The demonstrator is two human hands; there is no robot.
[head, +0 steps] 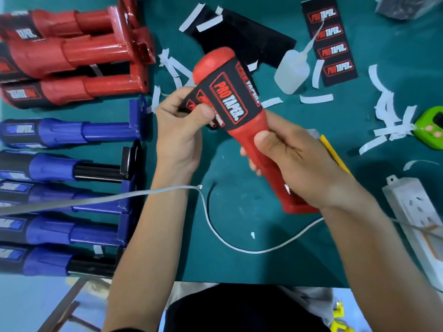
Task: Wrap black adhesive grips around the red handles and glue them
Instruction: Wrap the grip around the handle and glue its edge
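dark cloth (239,307) at the person's lap fills the bottom edge, and both bare forearms reach up from it over the green mat (239,212)

right hand (294,159) is wrapped around the lower shaft of a red handle (239,137), thumb on top and fingers curled beneath, holding it tilted above the mat with its rounded end pointing up and away. a black grip (230,97) with red and white lettering lies around the upper part of that handle, just below the rounded end. left hand (179,130) pinches the loose end of the grip between thumb and fingers at the handle's left side

beyond the hands a clear squeeze bottle (291,68) lies on the mat, its long nozzle reaching over a printed strip (335,51) of four more grips. a plain black sheet (239,32) lies left of the bottle, and white paper strips (316,98) are scattered all around

on the left, finished red handles (72,51) are stacked at the top, with blue handles (60,133) in a row below them

a white cable (215,231) loops across the mat under the forearms, and a white power strip (414,212) lies at the right edge, with a small green object (429,125) above it that i cannot make out
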